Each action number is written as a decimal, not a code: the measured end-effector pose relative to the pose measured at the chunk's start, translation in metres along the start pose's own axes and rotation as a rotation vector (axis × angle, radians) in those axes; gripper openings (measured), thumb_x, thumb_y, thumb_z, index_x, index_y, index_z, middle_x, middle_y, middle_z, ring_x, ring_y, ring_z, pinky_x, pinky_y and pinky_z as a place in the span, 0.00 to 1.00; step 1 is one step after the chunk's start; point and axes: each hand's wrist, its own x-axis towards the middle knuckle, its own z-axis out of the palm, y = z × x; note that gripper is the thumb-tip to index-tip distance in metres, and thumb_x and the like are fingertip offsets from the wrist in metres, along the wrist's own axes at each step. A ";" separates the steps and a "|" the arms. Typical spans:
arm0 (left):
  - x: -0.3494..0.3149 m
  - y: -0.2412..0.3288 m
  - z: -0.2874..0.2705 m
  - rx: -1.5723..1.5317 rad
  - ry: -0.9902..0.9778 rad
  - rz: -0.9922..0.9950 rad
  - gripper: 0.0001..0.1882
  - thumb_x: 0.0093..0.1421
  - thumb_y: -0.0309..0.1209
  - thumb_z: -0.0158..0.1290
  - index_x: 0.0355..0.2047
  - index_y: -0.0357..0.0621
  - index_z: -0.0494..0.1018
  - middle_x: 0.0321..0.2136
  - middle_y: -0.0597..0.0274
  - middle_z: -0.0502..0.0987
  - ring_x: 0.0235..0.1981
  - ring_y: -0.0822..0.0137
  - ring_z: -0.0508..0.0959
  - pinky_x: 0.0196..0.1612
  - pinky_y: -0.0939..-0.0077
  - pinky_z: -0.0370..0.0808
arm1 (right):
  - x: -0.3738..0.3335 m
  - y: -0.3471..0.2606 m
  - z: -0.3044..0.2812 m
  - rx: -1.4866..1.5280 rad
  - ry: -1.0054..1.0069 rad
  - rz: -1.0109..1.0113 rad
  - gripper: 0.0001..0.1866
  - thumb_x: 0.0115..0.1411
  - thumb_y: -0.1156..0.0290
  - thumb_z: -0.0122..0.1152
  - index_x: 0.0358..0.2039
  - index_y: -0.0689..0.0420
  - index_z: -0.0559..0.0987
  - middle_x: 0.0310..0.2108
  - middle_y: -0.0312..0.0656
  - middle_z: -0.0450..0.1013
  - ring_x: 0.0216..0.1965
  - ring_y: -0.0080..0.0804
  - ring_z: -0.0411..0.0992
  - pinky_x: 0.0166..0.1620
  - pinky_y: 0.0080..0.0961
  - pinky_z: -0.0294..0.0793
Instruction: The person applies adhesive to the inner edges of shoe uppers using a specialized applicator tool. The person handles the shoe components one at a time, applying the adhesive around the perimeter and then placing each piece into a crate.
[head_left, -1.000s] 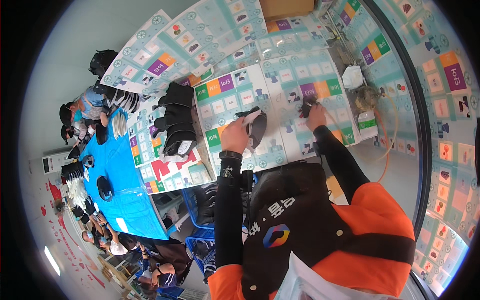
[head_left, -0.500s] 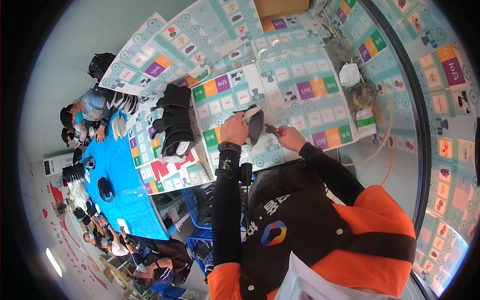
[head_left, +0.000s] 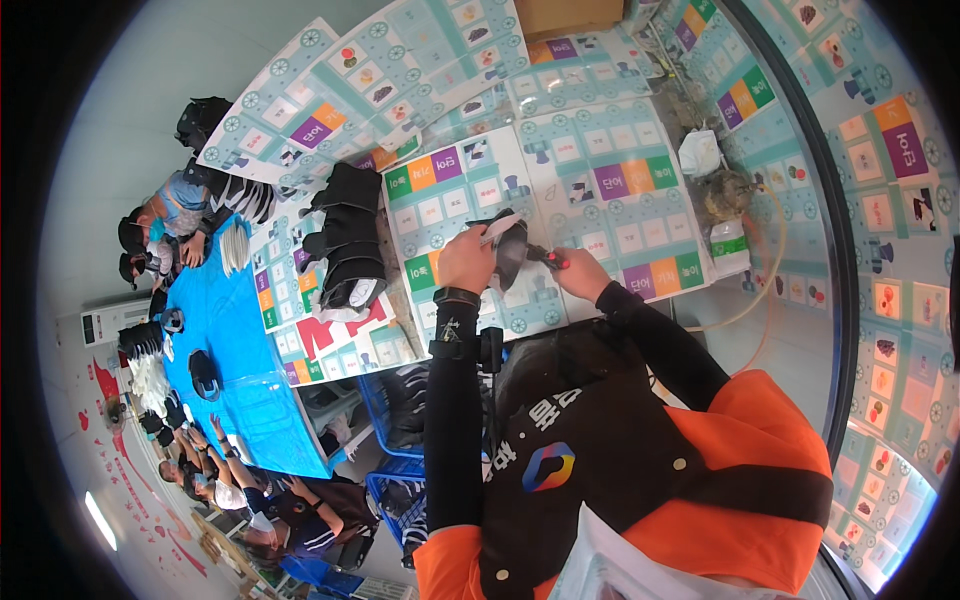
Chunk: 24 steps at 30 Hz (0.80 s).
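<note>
My left hand (head_left: 466, 262) is closed on the left edge of a dark grey fabric piece with a light lining (head_left: 512, 252), shaped like a shoe upper. It is held just above the patterned work board. My right hand (head_left: 582, 276) grips a small tool with black jaws and red handles (head_left: 546, 257), like snips or pliers. Its tip points left and meets the right edge of the grey piece; whether it is biting the fabric is too small to tell. A row of similar black pieces (head_left: 350, 235) lies nested together to the left of my hands.
Printed boards (head_left: 620, 200) cover my worktable. On the right lie a white bag (head_left: 699, 153) and a thin hose (head_left: 765, 290). Blue baskets (head_left: 398, 490) with dark pieces stand below. Further left, people (head_left: 165, 225) work around a blue-covered table (head_left: 225, 330).
The tool in my right hand has moved slightly left, onto the edge of the grey piece. My left hand stays almost still. People at the blue table have shifted their arms.
</note>
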 end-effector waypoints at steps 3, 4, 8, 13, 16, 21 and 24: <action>-0.003 0.001 -0.002 0.011 0.009 -0.023 0.13 0.60 0.36 0.58 0.44 0.50 0.81 0.36 0.48 0.83 0.38 0.44 0.82 0.42 0.51 0.79 | 0.002 -0.001 -0.001 0.038 -0.015 -0.019 0.12 0.59 0.67 0.55 0.34 0.62 0.80 0.31 0.60 0.77 0.38 0.64 0.74 0.41 0.52 0.72; -0.003 0.002 -0.003 0.024 -0.008 -0.033 0.14 0.59 0.35 0.57 0.45 0.50 0.81 0.37 0.49 0.83 0.39 0.45 0.82 0.42 0.53 0.79 | 0.002 -0.002 0.000 0.025 -0.003 -0.031 0.12 0.59 0.67 0.55 0.34 0.62 0.80 0.31 0.60 0.77 0.38 0.64 0.74 0.41 0.51 0.73; -0.009 -0.003 -0.004 0.011 0.010 -0.061 0.14 0.59 0.37 0.59 0.45 0.51 0.81 0.37 0.49 0.83 0.39 0.44 0.82 0.42 0.52 0.79 | 0.009 -0.008 -0.001 0.018 0.004 -0.002 0.12 0.59 0.67 0.54 0.36 0.62 0.81 0.32 0.60 0.77 0.38 0.64 0.74 0.41 0.50 0.73; -0.014 -0.008 -0.004 -0.007 0.027 -0.052 0.14 0.59 0.36 0.59 0.45 0.51 0.81 0.38 0.49 0.83 0.39 0.44 0.82 0.42 0.52 0.79 | 0.008 -0.008 0.000 0.062 -0.052 -0.023 0.13 0.58 0.67 0.55 0.37 0.62 0.81 0.32 0.60 0.77 0.38 0.64 0.74 0.42 0.49 0.74; -0.015 -0.008 -0.006 -0.014 0.023 -0.067 0.14 0.59 0.36 0.59 0.46 0.50 0.81 0.38 0.49 0.83 0.39 0.44 0.82 0.43 0.53 0.79 | 0.006 -0.010 -0.003 0.062 -0.118 0.010 0.13 0.57 0.68 0.56 0.37 0.62 0.81 0.32 0.61 0.77 0.38 0.64 0.75 0.42 0.48 0.74; -0.016 -0.009 -0.006 -0.028 0.023 -0.074 0.15 0.59 0.36 0.59 0.46 0.50 0.81 0.39 0.49 0.83 0.39 0.44 0.82 0.43 0.53 0.79 | 0.003 -0.007 -0.003 0.062 -0.126 -0.007 0.12 0.56 0.69 0.57 0.35 0.63 0.81 0.31 0.61 0.77 0.37 0.63 0.75 0.41 0.46 0.74; -0.016 -0.009 -0.004 -0.028 0.050 -0.061 0.15 0.59 0.37 0.59 0.45 0.50 0.81 0.39 0.50 0.83 0.39 0.44 0.82 0.43 0.53 0.79 | 0.001 -0.003 -0.004 0.071 -0.239 0.048 0.12 0.53 0.70 0.57 0.34 0.64 0.81 0.29 0.60 0.77 0.35 0.61 0.76 0.40 0.45 0.74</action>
